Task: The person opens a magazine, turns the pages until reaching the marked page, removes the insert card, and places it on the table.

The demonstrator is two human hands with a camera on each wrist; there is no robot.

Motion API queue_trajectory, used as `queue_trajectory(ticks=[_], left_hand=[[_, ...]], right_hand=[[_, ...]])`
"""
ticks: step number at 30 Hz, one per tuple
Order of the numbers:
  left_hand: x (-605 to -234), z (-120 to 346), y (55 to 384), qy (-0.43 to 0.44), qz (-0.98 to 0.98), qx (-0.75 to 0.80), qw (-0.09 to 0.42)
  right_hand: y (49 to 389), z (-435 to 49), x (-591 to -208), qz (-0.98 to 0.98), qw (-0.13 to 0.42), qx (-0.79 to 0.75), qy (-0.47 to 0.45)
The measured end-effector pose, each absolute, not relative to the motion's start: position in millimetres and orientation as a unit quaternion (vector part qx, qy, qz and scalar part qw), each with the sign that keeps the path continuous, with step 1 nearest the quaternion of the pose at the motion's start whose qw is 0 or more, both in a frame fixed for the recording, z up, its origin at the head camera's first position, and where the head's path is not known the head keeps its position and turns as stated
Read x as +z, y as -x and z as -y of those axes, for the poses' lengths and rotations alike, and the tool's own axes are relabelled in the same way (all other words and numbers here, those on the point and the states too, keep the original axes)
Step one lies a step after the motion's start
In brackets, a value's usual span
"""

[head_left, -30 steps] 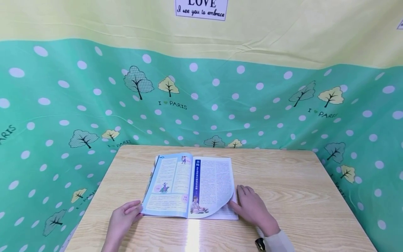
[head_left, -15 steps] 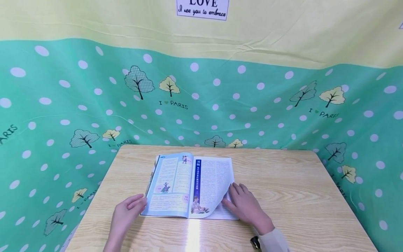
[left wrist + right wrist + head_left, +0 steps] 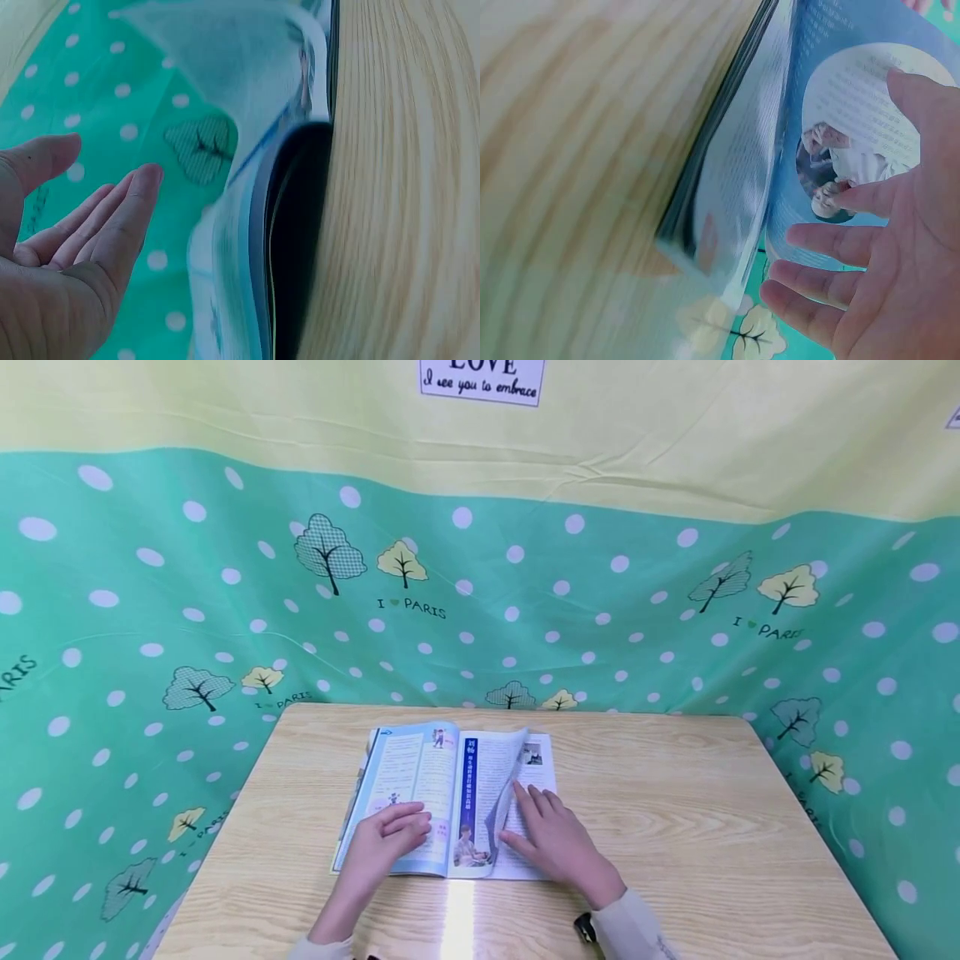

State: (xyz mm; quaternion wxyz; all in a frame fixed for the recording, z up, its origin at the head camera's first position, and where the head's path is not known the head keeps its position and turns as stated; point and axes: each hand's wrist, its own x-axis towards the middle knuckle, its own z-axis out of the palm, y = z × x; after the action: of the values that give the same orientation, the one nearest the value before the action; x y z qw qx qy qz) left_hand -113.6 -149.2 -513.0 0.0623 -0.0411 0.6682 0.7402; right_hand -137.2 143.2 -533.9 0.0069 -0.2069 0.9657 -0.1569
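An open magazine [image 3: 401,760] lies on the wooden table. Its right-hand page [image 3: 487,768] stands lifted and bowed toward the spine, baring printed text and a small photo beneath. Straight fingers of my right hand [image 3: 555,835] lie against the back of that page. In the right wrist view those spread fingers are over a blue page side [image 3: 855,90] with an oval photo. My left hand [image 3: 378,843] hovers over the lower part of the left page, holding nothing. The left wrist view has its thumb and fingers apart, beside the magazine's page edges [image 3: 247,247].
The wooden table [image 3: 675,810] extends to both sides of the magazine and toward me. A green and yellow cloth [image 3: 570,593] with dots and trees hangs behind it and along the sides. A bright light reflection lies in front of the spine.
My right hand has moved left, pushing the right page from a curled lower corner to half lifted. My left hand has left the magazine's left edge and come right over the left page.
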Motion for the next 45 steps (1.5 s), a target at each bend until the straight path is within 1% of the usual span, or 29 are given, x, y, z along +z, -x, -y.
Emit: queue_trajectory(ticks=[6, 11, 15, 27, 31, 35, 41, 45], left_hand=[[-511.5, 127.4, 117.2, -0.004, -0.659, 0.748, 0.081], [-512.9, 119.2, 116.3, -0.009, -0.657, 0.747, 0.102], [-514.1, 115.3, 115.6, -0.002, -0.660, 0.744, 0.106], [-514.7, 115.1, 114.3, 0.007, -0.679, 0.728, 0.096], [-516.3, 118.5, 115.0, 0.015, -0.686, 0.722, 0.087], [-516.8, 125.9, 115.9, 0.029, -0.691, 0.719, 0.070], [-515.8, 143.6, 115.6, 0.069, -0.694, 0.715, 0.043], [-516.6, 156.5, 113.5, 0.088, -0.695, 0.713, 0.037]], right_hand=[[138.6, -134.8, -530.7, -0.965, 0.007, -0.148, 0.217], [139.4, -131.2, -531.3, -0.965, 0.005, -0.139, 0.223], [139.8, -128.6, -532.9, -0.964, 0.004, -0.136, 0.228], [138.7, -123.3, -532.4, -0.967, 0.012, -0.117, 0.226], [137.2, -124.6, -529.6, -0.968, 0.025, -0.121, 0.220], [134.8, -130.2, -528.4, -0.969, 0.028, -0.116, 0.218], [132.7, -140.3, -527.3, -0.970, 0.010, -0.111, 0.214], [131.5, -145.5, -527.7, -0.971, 0.010, -0.119, 0.209]])
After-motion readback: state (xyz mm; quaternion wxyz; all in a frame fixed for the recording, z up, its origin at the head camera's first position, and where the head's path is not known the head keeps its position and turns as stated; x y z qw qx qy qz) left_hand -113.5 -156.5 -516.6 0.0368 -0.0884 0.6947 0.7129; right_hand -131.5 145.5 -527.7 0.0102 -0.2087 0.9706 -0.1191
